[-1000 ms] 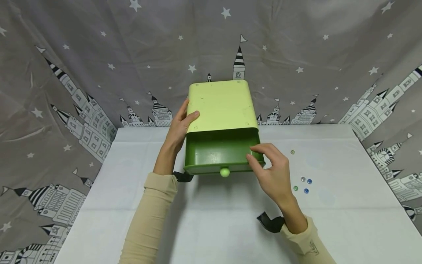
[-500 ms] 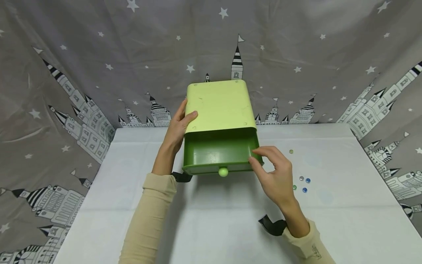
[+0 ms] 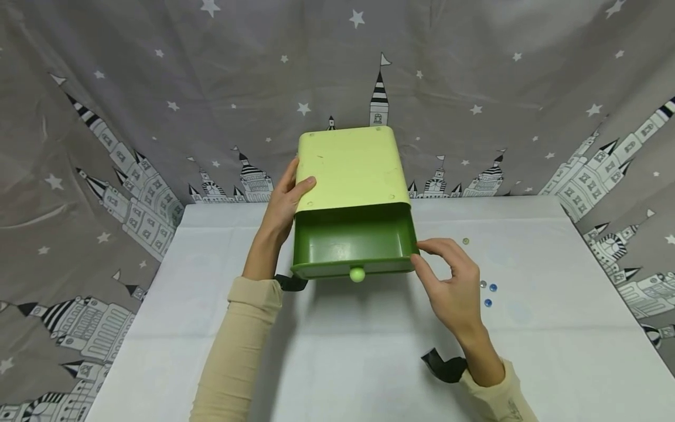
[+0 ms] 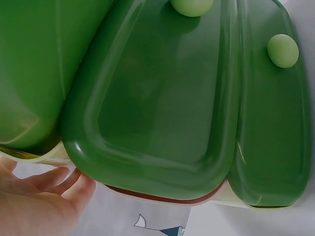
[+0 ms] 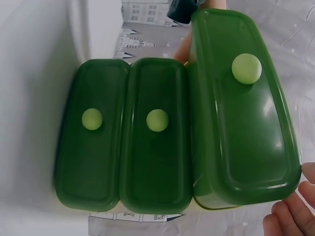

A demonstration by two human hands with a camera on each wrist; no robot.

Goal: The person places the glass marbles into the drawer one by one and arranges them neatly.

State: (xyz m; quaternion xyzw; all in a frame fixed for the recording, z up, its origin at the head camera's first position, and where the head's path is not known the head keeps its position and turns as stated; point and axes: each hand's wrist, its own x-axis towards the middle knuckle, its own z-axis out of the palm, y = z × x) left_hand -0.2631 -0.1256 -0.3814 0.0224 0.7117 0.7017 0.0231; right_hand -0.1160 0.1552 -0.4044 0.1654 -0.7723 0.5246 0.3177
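In the head view, a drawer cabinet [image 3: 348, 167] with a pale yellow-green shell stands at the centre. Its top drawer [image 3: 353, 243], dark green with a round light knob [image 3: 357, 274], is pulled out and looks empty inside. My left hand [image 3: 279, 214] holds the cabinet's left side, thumb over the top edge and fingers along the wall. At the drawer's front right corner my right hand [image 3: 450, 287] has thumb and index finger at the rim; the right wrist view shows the corner between thumb and fingers. Two lower drawers [image 5: 156, 162] [image 5: 88, 167] are closed.
On the white tabletop [image 3: 343, 363], right of my right hand, lie small glass beads: blue ones [image 3: 493, 287], a greyish one [image 3: 483, 284] and a yellow-green one [image 3: 466, 241] farther back. A grey castle-print curtain [image 3: 221, 70] hangs behind the cabinet. Black straps [image 3: 443, 368] trail from my wrists.
My right hand has moved right, from over the drawer's inside to its front right corner, and now covers the green bead. My left hand and the cabinet stay as they were.
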